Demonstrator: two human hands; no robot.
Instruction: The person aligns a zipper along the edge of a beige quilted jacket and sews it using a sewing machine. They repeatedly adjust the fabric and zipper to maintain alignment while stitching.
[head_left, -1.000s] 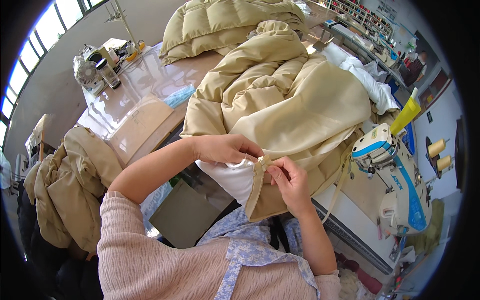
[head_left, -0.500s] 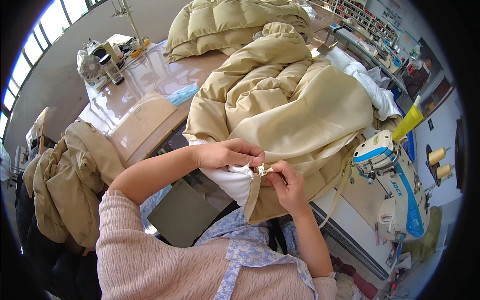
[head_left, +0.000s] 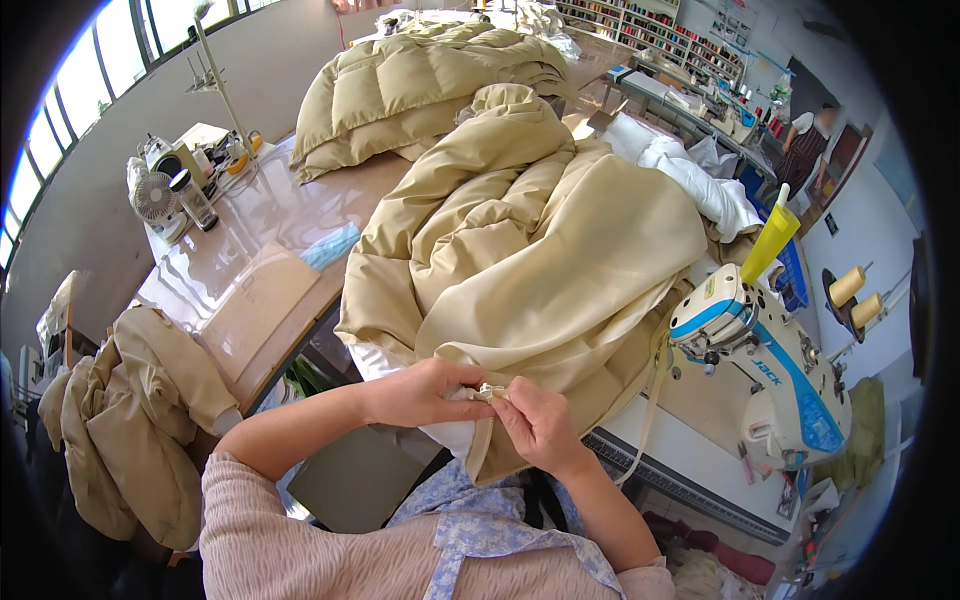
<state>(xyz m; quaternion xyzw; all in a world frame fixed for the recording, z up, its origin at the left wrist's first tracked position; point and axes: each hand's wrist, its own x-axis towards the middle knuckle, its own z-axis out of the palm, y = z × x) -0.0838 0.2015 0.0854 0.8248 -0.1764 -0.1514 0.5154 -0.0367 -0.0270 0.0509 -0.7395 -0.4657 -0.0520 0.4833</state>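
A beige padded jacket [head_left: 510,230] is spread over the table in front of me, its smooth shell facing up and a white lining [head_left: 375,360] showing at the near left. At its near edge my left hand [head_left: 425,392] pinches the jacket edge beside a small cream zipper slider [head_left: 489,391]. From the other side my right hand [head_left: 538,422] grips the slider between thumb and fingers. The two hands almost meet there. Below them hangs a beige flap [head_left: 492,452] of the jacket. My fingertips partly hide the slider.
To the right stands a white and blue sewing machine [head_left: 755,370] with a yellow cone [head_left: 770,240] on top. More padded pieces [head_left: 400,95] lie piled behind. At left are beige garments [head_left: 145,430], a small fan [head_left: 155,197] and a tumbler [head_left: 194,200]. Another person [head_left: 806,145] stands far right.
Both hands and the slider have come lower and a little left in the picture. The view has shifted too, and the distant person now shows more fully.
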